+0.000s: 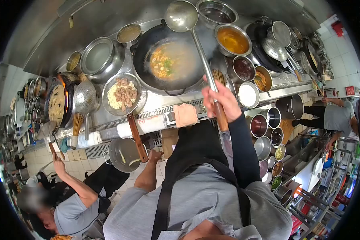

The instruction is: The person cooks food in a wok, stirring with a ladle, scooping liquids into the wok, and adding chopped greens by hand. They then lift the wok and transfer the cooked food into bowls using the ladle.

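My right hand point(223, 101) is closed around the long handle of a metal ladle point(181, 16), close to its wooden grip. The ladle's bowl is raised over the far rim of a wok point(142, 68). Steaming broth with yellow and green bits point(164, 62) fills the wok's bottom. Down at my left side, my left hand point(155, 155) has loosely bent fingers and nothing visible in it. It is nearest to a wooden handle point(137, 138), which belongs to a strainer point(121, 94) holding noodles and meat pieces. A metal pot point(125, 155) is beside that hand, below the counter.
Bowls of orange liquid point(233, 40) and white contents point(248, 95) stand right of the wok. A folded cloth point(185, 115) lies on the front edge. A perforated skimmer point(85, 97) rests at left. One co-worker point(76, 212) works at left, another point(338, 116) stands at right.
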### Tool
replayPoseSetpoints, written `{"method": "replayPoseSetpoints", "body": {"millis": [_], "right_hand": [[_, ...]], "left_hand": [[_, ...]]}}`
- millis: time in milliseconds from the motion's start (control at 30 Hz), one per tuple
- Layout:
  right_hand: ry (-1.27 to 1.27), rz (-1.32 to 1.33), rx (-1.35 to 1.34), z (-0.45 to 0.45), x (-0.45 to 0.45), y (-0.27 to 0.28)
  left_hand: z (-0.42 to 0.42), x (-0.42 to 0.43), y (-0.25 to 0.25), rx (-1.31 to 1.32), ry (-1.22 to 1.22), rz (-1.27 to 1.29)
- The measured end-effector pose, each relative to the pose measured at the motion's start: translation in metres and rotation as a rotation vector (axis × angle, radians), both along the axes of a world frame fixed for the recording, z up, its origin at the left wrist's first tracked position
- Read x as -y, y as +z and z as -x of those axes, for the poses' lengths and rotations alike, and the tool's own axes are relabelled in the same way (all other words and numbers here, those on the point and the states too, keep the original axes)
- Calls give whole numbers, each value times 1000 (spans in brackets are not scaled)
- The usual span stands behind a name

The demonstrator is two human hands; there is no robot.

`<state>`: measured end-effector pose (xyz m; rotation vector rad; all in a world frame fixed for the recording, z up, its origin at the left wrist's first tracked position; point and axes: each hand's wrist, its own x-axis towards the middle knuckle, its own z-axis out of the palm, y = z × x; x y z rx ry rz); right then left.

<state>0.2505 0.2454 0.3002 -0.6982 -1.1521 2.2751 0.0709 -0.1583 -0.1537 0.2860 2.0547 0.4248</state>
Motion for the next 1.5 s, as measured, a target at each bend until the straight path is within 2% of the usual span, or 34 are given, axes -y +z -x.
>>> {"method": "replayPoseSetpoints", "body": {"millis": [100,133,200,233,300,400,467,567,600,667,733,767,867,967,1000,1033,1100,1200,1333,1433,1500], "right_hand": [[74,223,-14,-40,20,-45],[65,359,-138,-47,26,-59],[-31,175,211,-34,46,-91],[-70,78,380,-27,53,-102],[-115,160,369,-23,60,-113],[-153,198,346,-25,53,-113],[-151,179,320,-33,41,-108],[-130,139,285,-34,26,-93],[-131,108,281,-33,23,-81],[-128,68,267,-32,16,-57],[-132,19,262,-30,12,-30],[-127,12,242,-31,12,-21],[-120,33,122,-29,15,-13],[-7,574,-403,-30,15,-64],[-43,508,-293,-27,22,-79],[-135,295,115,-15,37,-78],[-173,47,397,-9,58,-104],[-156,173,381,-31,68,-120],[-160,208,381,-59,66,-125],[-181,204,386,-67,62,-124],[-181,215,366,-70,57,-124]], "left_hand": [[-2,-12,14,69,75,-79],[0,-14,-2,-42,-46,42],[1,-13,-29,42,0,-29],[2,-21,-17,80,33,-65],[0,-38,26,88,90,-63],[-4,-51,74,145,209,-92],[2,-55,81,215,164,-100],[7,-24,2,47,9,-27],[6,-16,-9,22,0,-79],[4,1,-19,-28,-13,-169],[-2,-2,16,100,187,-123],[-6,-5,38,167,284,-98],[-6,0,52,203,228,-158],[-7,6,34,266,275,-158],[-6,10,11,202,199,-109],[-5,12,-22,137,129,-64],[-4,17,-38,67,64,-4],[1,-3,-38,63,82,13],[-9,-23,24,32,160,-137],[-4,-8,9,-79,42,-219],[-15,-1,19,-34,181,-162]]}}
